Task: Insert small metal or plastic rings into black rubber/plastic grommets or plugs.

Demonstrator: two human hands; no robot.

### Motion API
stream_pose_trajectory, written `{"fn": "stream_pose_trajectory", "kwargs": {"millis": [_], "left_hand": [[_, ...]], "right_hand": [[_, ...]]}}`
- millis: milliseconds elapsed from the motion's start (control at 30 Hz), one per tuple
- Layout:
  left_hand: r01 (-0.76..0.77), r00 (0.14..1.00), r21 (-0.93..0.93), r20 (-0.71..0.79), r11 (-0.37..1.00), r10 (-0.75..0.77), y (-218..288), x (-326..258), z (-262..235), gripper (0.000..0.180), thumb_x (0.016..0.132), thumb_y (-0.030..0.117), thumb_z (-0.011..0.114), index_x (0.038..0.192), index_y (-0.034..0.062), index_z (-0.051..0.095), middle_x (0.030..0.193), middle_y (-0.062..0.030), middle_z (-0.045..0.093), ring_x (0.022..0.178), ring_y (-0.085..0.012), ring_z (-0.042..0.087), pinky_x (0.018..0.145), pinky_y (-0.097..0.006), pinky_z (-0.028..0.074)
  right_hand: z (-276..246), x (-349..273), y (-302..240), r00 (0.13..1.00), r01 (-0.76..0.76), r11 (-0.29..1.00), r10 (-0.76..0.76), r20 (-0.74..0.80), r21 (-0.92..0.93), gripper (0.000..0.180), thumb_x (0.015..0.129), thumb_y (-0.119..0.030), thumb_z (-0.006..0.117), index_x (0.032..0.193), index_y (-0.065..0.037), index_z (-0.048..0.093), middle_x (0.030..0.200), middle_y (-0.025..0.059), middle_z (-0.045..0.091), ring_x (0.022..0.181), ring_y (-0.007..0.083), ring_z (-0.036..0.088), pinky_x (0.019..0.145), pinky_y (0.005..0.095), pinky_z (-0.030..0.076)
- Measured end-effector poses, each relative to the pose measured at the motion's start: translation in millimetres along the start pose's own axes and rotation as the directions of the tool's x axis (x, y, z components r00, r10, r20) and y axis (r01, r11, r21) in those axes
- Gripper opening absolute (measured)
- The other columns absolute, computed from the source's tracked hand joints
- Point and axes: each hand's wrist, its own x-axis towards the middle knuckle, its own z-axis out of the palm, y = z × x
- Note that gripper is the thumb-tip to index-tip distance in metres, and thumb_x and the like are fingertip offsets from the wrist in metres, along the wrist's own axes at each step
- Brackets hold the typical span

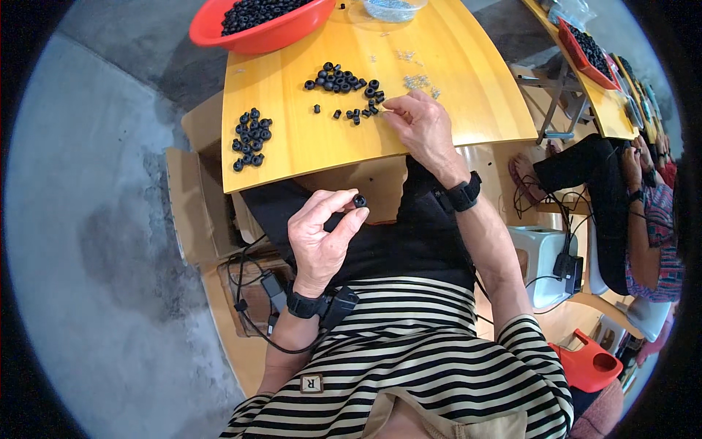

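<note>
My left hand (322, 238) is raised in front of the table's near edge, thumb and fingers pinching a small round black plastic part with a hole (359, 200). Over the tabletop, my right hand (425, 130) has its thumb and forefinger pressed together beside several short black plugs (356, 115). Whatever lies between those fingertips is too small to make out. Beyond the plugs is a loose cluster of round black parts (338, 79). A second group of black parts (251, 139) lies at the table's left side. Tiny silvery pieces, perhaps springs (417, 81), are scattered past my right hand.
A red basin (259, 45) full of black parts stands at the table's (292, 157) far left, with a clear tub (393, 9) beside it. Cardboard boxes (186, 212) and cables are below left. On the right, another person (643, 227) sits by a second table (610, 110).
</note>
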Motion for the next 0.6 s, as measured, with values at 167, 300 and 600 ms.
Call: {"fn": "stream_pose_trajectory", "kwargs": {"millis": [167, 300, 600], "left_hand": [[-0.008, 1.0, -0.014, -0.009, 1.0, 0.008, -4.3, -1.9, -0.7, 0.027, 0.077, -0.004, 0.076, 0.103, -0.0018, 0.072, 0.087, -0.008, 0.069, 0.078, -0.014, 0.065, 0.075, -0.025, 0.051], [-0.009, 1.0, -0.006, -0.008, 1.0, 0.009, -3.4, -1.2, 0.4, 0.027, 0.077, -0.004, 0.076, 0.103, -0.0019, 0.072, 0.087, -0.008, 0.069, 0.078, -0.014, 0.065, 0.074, -0.025, 0.052], [-0.016, 1.0, 0.021, -0.007, 1.0, 0.016, -2.0, -0.6, -1.0, 0.027, 0.077, -0.004, 0.076, 0.103, -0.0022, 0.071, 0.087, -0.0083, 0.069, 0.078, -0.0141, 0.065, 0.074, -0.025, 0.052]], "right_hand": [[4.1, 3.6, -3.9, 1.0, -0.012, 0.997, 0.014, 0.021, -0.071, 0.016, 0.084, -0.022, 0.069, 0.092, -0.01, 0.075, 0.083, 0.0096, 0.065, 0.078, 0.0289, 0.066, 0.07, 0.0396, 0.052], [5.9, 4.5, -2.2, 0.999, 0.031, 0.992, -0.028, 0.025, -0.126, 0.016, 0.084, -0.019, 0.071, 0.095, -0.009, 0.076, 0.078, 0.0076, 0.064, 0.072, 0.024, 0.065, 0.067, 0.0359, 0.051], [7.8, 5.0, -4.2, 0.998, 0.005, 0.987, 0.004, 0.061, -0.16, 0.016, 0.084, -0.02, 0.071, 0.096, -0.012, 0.076, 0.08, 0.0073, 0.065, 0.075, 0.0254, 0.066, 0.069, 0.0366, 0.052]]}}
